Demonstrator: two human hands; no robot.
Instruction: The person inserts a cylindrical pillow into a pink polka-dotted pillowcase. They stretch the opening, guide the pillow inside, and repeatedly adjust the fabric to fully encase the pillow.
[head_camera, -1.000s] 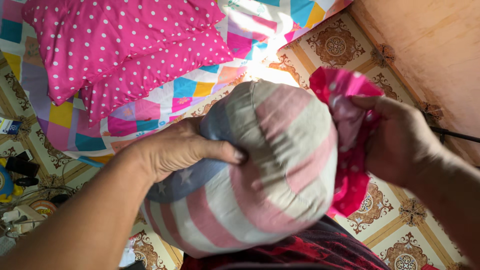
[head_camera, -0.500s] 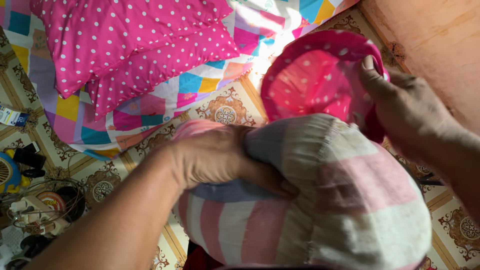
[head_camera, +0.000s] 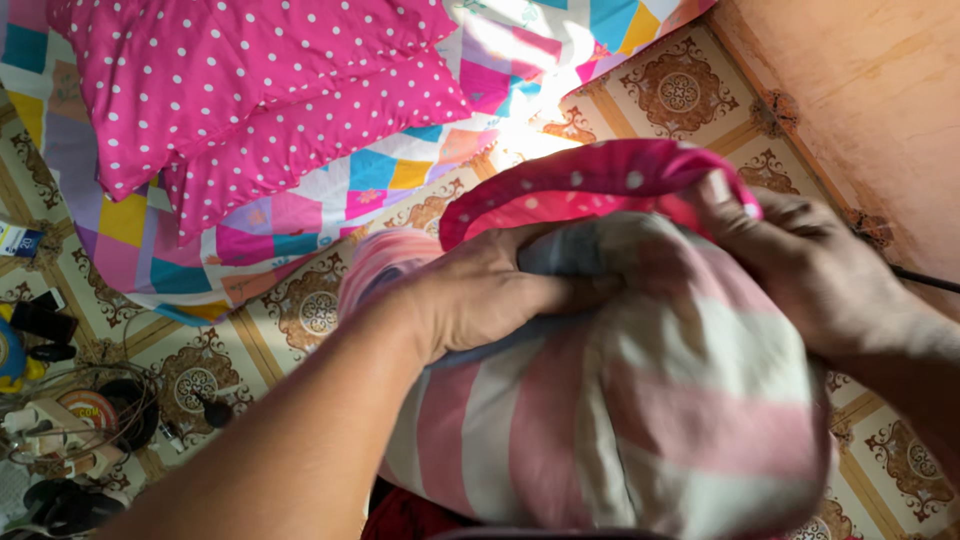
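The left hand (head_camera: 490, 295) grips the striped pillow (head_camera: 640, 420). The right hand (head_camera: 800, 270) pinches the pink dotted cover (head_camera: 590, 180), seemingly over the pillow's top.

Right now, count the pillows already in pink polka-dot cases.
2: one polka-dot pillow lies at top left on the patchwork quilt, and a second polka-dot pillow is tucked partly under it. Others may be hidden outside the view.

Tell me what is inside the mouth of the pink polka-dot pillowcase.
The end of the striped pillow sits in the pillowcase mouth, pressed by the left hand; the right hand grips the rim. The pillow's tip and the case's depth are covered.
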